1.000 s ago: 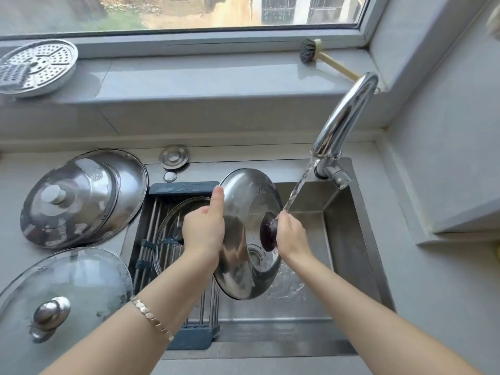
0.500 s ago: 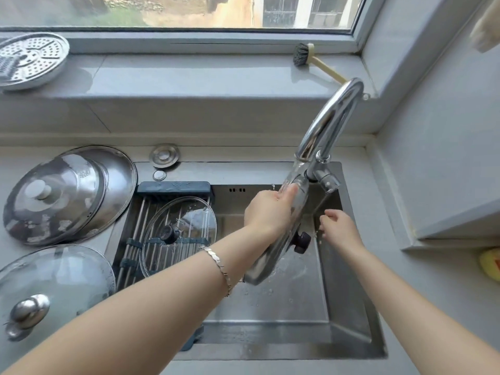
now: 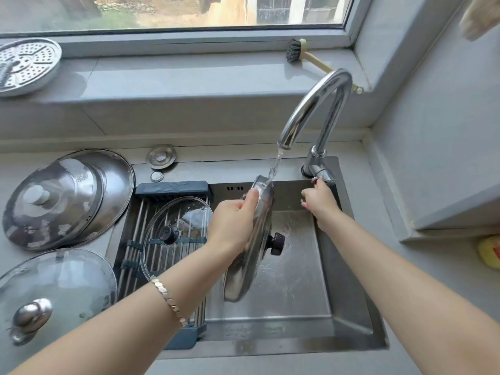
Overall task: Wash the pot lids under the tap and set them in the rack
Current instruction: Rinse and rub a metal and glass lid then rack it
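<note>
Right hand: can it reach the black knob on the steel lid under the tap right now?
Probably yes. The right hand is up at the chrome tap lever, but the black round knob on the steel pot lid faces it with open sink between.

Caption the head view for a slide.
Left hand holds a steel lid under the running tap; right hand at its lever.

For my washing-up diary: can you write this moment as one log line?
step: rinsing | left hand: grips steel lid under running tap | right hand: touches tap lever | rack: one glass lid
</note>
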